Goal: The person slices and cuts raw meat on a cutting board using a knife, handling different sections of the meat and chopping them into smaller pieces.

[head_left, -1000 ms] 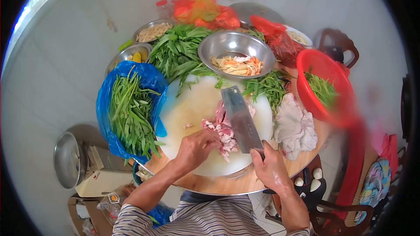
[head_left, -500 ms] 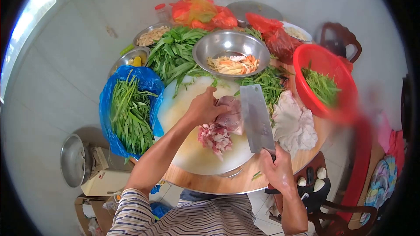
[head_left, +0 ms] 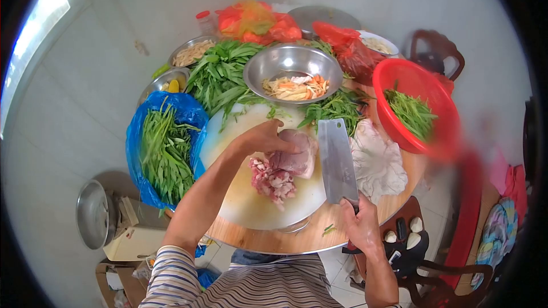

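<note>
My left hand [head_left: 264, 137] grips a pale pink piece of raw meat [head_left: 301, 158] on the round white cutting board [head_left: 240, 208]. Its thumb lies over the top of the meat. A small heap of chopped meat [head_left: 273, 181] sits just in front of that piece, on the near side. My right hand [head_left: 362, 227] is closed around the handle of a cleaver [head_left: 338, 162]. The broad blade points away from me at the board's right edge, apart from the meat. A crumpled white cloth [head_left: 379, 165] lies to the right of the blade.
Behind the board stands a steel bowl [head_left: 257, 77] with shredded food. Leafy greens [head_left: 222, 74] lie around it. A blue bag [head_left: 134, 154] of greens is at left, a red basin [head_left: 422, 140] at right. A wooden chair [head_left: 451, 279] stands below the table at right.
The piece of meat has shifted slightly right on the board and shows more of its face. My left hand moved with it. The cleaver moved a little right, still in my right hand.
</note>
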